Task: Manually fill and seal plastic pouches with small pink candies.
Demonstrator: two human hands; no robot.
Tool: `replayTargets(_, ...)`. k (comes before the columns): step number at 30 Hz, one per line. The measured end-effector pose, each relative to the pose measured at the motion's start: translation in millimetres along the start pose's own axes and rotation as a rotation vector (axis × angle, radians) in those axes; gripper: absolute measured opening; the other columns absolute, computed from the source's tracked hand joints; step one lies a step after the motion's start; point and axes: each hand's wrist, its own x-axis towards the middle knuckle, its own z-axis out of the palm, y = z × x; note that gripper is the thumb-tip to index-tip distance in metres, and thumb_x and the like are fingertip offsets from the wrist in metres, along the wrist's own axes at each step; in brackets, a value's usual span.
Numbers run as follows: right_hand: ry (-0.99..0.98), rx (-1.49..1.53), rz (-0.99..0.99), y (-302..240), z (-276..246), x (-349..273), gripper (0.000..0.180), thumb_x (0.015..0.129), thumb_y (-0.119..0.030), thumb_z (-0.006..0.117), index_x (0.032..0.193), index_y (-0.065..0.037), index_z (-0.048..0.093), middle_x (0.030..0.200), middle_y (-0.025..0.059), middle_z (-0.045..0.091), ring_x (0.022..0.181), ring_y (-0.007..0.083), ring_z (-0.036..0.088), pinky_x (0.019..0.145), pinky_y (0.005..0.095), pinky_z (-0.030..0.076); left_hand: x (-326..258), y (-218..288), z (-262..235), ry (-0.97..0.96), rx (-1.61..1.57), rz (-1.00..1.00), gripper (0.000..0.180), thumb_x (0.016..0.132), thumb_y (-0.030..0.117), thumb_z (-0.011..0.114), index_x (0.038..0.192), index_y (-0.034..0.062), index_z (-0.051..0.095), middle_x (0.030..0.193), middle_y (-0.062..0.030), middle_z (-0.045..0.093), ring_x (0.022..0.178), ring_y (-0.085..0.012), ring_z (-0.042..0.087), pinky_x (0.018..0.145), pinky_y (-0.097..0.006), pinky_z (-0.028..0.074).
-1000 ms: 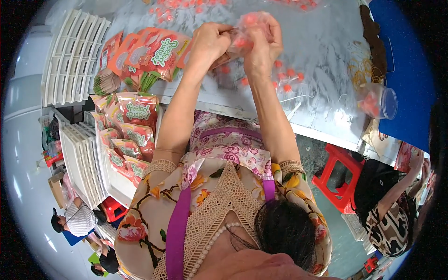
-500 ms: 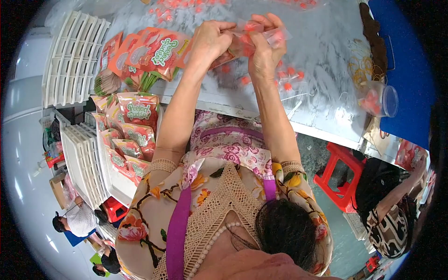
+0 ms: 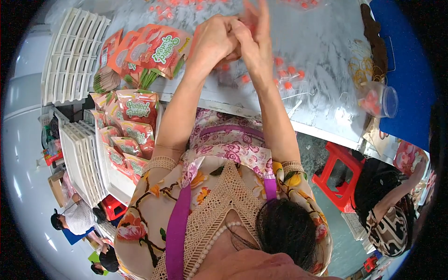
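Note:
Over the grey table my left hand point(image 3: 215, 41) is closed, its fingers curled round what looks like a red printed pouch, mostly hidden beneath the hand. My right hand point(image 3: 255, 44) meets it, thumb against the left fingers. The upper fingers of that hand are smeared by motion, with a blurred reddish clear packet point(image 3: 249, 19) by them. Left of my hands lies a fanned stack of red printed pouches point(image 3: 151, 49). Small red candies point(image 3: 288, 74), seemingly in clear wrap, lie beside my right wrist.
White slatted trays point(image 3: 74, 56) stand at the left; below them a white crate holds filled pouches point(image 3: 137, 109). More red candies point(image 3: 163, 11) lie at the far side. Rubber bands point(image 3: 361, 70) and a clear tub point(image 3: 380, 100) sit at the right, above a red stool point(image 3: 338, 177). Other people are nearby.
My right hand has moved left against my left hand, and its fingers have swung upward. The clear packet of red candies, plainly visible before, is now blurred and mostly covered.

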Motion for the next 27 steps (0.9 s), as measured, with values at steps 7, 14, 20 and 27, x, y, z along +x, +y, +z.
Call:
replayTargets(7, -0.059, -0.168, -0.194, 13, -34, -12, 0.055, 0.096, -0.021, 0.051, 0.144, -0.002, 0.031, 0.131, 0.017, 0.05, 0.118, 0.0247, 0.052, 0.097, 0.0328, 0.042, 10, -40, -43, 0.023, -0.278, -0.291, 0.032, 0.084, 0.009, 0.056, 0.114, 0.0026, 0.066, 0.08, -0.0032, 0.065, 0.067, -0.0093, 0.06, 0.062, -0.026, 0.048)
replayTargets(14, -0.652, -1.243, -0.412, 68, -37, -57, 0.052, 0.083, -0.039, 0.065, 0.127, -0.012, 0.056, 0.14, 0.0106, 0.046, 0.129, 0.038, 0.04, 0.109, 0.0514, 0.03, 5, 1, -78, 0.154, -0.151, -0.234, 0.032, 0.083, -0.002, 0.049, 0.109, -0.0012, 0.068, 0.081, -0.0027, 0.067, 0.068, -0.0099, 0.06, 0.058, -0.022, 0.046)
replayTargets(20, -0.654, -1.711, -0.516, 28, -78, -39, 0.047, 0.078, -0.047, 0.066, 0.115, -0.017, 0.064, 0.139, 0.0093, 0.046, 0.132, 0.0377, 0.036, 0.109, 0.0597, 0.024, -13, -31, -85, 0.145, -0.061, -0.137, 0.032, 0.083, 0.005, 0.057, 0.114, 0.0021, 0.067, 0.09, 0.0, 0.063, 0.077, -0.0074, 0.055, 0.07, -0.021, 0.044)
replayTargets(27, -0.377, -1.462, -0.432, 19, -116, -54, 0.052, 0.071, -0.054, 0.07, 0.108, -0.018, 0.068, 0.133, 0.0072, 0.051, 0.127, 0.0362, 0.041, 0.104, 0.0581, 0.029, -15, -17, -72, 0.09, -0.213, -0.145, 0.031, 0.081, 0.002, 0.057, 0.11, 0.0006, 0.068, 0.093, 0.0018, 0.059, 0.08, -0.0063, 0.053, 0.07, -0.019, 0.042)
